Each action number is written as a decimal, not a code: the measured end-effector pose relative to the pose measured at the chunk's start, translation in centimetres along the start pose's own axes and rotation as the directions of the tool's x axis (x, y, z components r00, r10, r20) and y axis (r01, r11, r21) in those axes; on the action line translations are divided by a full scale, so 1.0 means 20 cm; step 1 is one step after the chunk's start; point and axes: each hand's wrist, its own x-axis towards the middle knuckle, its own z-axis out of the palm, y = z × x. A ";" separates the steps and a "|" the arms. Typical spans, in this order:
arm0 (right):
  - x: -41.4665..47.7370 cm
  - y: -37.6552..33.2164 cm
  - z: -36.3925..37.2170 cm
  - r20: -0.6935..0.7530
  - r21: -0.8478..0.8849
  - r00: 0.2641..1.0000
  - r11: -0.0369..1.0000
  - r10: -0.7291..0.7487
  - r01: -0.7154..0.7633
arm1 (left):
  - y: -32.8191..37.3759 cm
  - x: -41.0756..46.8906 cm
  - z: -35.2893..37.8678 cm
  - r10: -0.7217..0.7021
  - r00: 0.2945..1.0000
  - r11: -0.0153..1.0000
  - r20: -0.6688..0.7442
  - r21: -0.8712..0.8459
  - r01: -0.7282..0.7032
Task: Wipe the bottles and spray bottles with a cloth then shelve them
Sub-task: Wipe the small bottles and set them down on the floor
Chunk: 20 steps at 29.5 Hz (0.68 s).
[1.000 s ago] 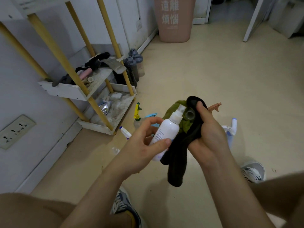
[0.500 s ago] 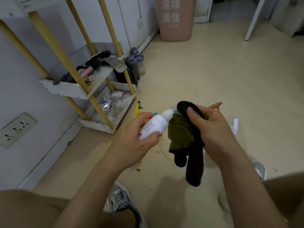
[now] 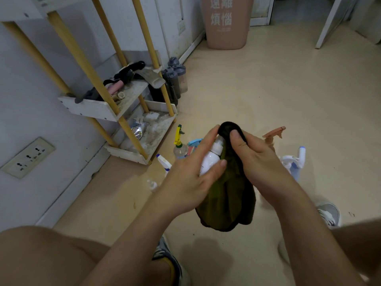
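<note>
Half a second ago the white spray bottle lay tilted, with its nozzle aimed right at the hanging cloth. Now it stands nearly upright at the centre of the frame, and the dark olive cloth has come up behind it and folded over its cap. The left hand grips the bottle's body with the thumb curled across the front and the forefinger stretched up to the cloth's edge. The right hand pinches the cloth down over the nozzle, thumb on top (its other fingers are hidden behind the fabric).

I judge that the wiping has moved to the spray head and that shelving this bottle is still to come. The white rack at the left has room on its dusty lower tray. More bottles wait on the floor behind the hands: a yellow-triggered spray bottle, an orange trigger and a white-and-blue sprayer.
</note>
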 end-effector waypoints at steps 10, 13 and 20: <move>0.02 0.04 0.05 -0.212 0.627 0.960 0.779 0.185 -0.012 | 0.04 0.06 0.03 -0.272 0.945 0.725 -0.182 -0.684 0.077; -0.02 0.06 0.04 0.109 0.164 0.993 0.985 0.043 -0.061 | 0.10 0.08 0.00 -0.274 0.930 0.678 -0.245 -0.735 0.006; -0.05 0.00 0.10 0.267 -0.179 0.958 0.972 -0.103 0.154 | 0.18 0.12 -0.04 -0.085 0.943 0.785 -0.321 -0.604 -0.135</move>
